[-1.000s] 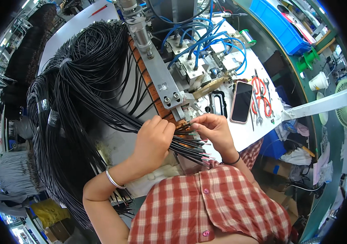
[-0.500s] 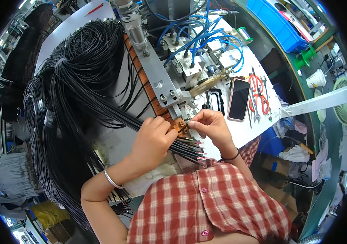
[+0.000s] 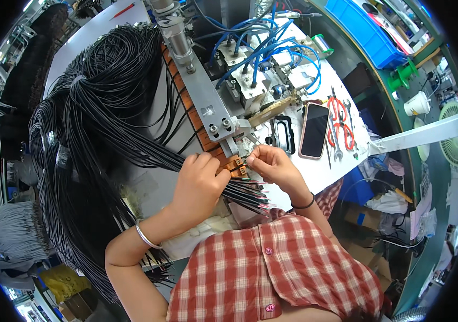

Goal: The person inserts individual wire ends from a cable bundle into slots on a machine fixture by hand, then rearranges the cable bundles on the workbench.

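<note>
My left hand [image 3: 199,182] is closed over black cables [image 3: 167,155] beside an orange clamp block [image 3: 237,167] at the end of a long orange strip. Below its fingers, a bunch of cable ends [image 3: 248,196] with small coloured wire tips pokes out to the right. Across the block, my right hand [image 3: 276,169] has its thumb and forefinger pinched together close to the block's far edge. What lies between those fingertips is too small to make out. A grey metal press arm [image 3: 207,110] reaches down to just above the block.
A large heap of black cables [image 3: 116,59] covers the table's left side. Behind the press arm stand pneumatic parts with blue hoses [image 3: 261,53]. To the right lie a phone [image 3: 315,131], red-handled scissors [image 3: 341,123] and wrenches [image 3: 338,153]. A white bar [image 3: 422,137] juts in from the right.
My left hand has drawn slightly left, showing more of the orange block. My right hand has shifted a little, its pinch still beside the block.
</note>
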`<move>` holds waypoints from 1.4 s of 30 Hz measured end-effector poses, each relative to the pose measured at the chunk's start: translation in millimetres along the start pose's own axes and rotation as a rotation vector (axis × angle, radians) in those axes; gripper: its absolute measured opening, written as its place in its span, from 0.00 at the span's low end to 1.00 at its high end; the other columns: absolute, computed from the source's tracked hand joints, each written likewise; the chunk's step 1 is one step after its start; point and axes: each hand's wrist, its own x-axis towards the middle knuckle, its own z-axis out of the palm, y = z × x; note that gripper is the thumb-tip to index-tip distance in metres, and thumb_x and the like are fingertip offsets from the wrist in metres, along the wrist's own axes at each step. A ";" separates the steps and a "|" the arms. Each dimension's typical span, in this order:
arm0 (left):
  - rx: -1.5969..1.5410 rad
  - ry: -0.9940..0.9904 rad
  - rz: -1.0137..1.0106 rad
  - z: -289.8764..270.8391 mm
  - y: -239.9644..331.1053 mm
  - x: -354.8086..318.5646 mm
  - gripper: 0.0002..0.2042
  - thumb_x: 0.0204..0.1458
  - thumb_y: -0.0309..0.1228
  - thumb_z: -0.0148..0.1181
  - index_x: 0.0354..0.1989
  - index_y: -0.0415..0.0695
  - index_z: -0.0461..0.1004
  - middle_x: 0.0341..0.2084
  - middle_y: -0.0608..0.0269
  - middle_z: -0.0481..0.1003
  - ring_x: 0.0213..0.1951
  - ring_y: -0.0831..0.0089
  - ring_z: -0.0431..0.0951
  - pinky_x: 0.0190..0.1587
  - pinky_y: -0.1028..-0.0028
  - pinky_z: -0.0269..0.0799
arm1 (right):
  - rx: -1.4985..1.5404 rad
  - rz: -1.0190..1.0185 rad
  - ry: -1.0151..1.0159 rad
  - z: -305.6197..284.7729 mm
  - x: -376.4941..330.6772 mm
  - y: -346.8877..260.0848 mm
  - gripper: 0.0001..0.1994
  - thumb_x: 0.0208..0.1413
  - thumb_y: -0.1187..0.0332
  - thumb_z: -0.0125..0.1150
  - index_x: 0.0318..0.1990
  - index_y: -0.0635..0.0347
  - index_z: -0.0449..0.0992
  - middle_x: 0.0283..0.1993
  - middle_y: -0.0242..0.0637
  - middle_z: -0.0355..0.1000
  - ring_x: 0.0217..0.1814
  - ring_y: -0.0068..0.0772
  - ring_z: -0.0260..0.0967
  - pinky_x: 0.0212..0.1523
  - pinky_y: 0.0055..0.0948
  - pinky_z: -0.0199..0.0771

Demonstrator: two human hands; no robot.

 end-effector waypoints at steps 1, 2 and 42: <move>0.000 0.001 0.002 -0.8 0.1 0.6 0.14 0.24 0.19 0.55 0.27 0.40 0.69 0.21 0.59 0.65 0.30 0.62 0.66 0.34 0.66 0.59 | 0.000 -0.001 0.001 2.4 -0.6 0.8 0.04 0.57 0.70 0.53 0.32 0.60 0.69 0.17 0.20 0.59 0.16 0.08 0.53 0.15 0.12 0.52; -0.016 -0.016 -0.021 -3.3 1.0 2.1 0.15 0.24 0.19 0.55 0.27 0.40 0.69 0.22 0.59 0.65 0.30 0.62 0.66 0.34 0.66 0.59 | -0.010 -0.105 0.077 5.8 -1.6 2.2 0.04 0.56 0.71 0.54 0.33 0.61 0.69 0.17 0.21 0.60 0.16 0.09 0.54 0.15 0.12 0.52; -0.043 -0.009 -0.029 -3.1 6.5 0.0 0.13 0.25 0.21 0.56 0.27 0.41 0.70 0.22 0.63 0.67 0.31 0.64 0.66 0.34 0.68 0.59 | 0.142 -0.223 0.013 5.4 -13.4 -10.2 0.04 0.52 0.74 0.59 0.29 0.67 0.73 0.22 0.30 0.71 0.18 0.12 0.60 0.17 0.13 0.58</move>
